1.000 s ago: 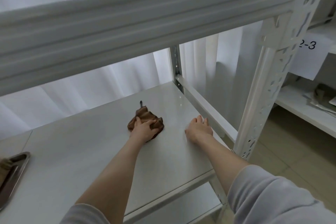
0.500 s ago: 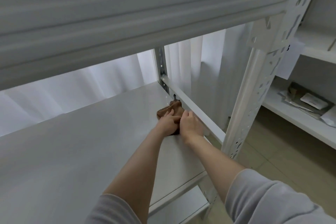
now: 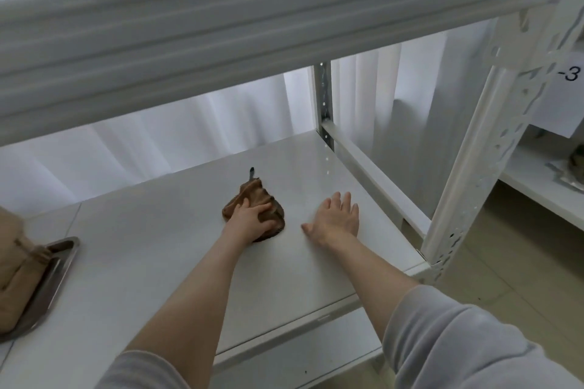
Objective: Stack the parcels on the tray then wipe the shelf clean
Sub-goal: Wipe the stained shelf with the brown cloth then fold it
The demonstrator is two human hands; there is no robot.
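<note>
On the tray sits a tan parcel.

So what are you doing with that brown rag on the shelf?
A person is wiping the white shelf. The left hand presses a crumpled brown cloth flat against the shelf, near the middle. The right hand lies open, palm down, on the bare shelf just beside it, not touching the cloth. Over at the left edge, a tan parcel already sits on a metal tray.
</note>
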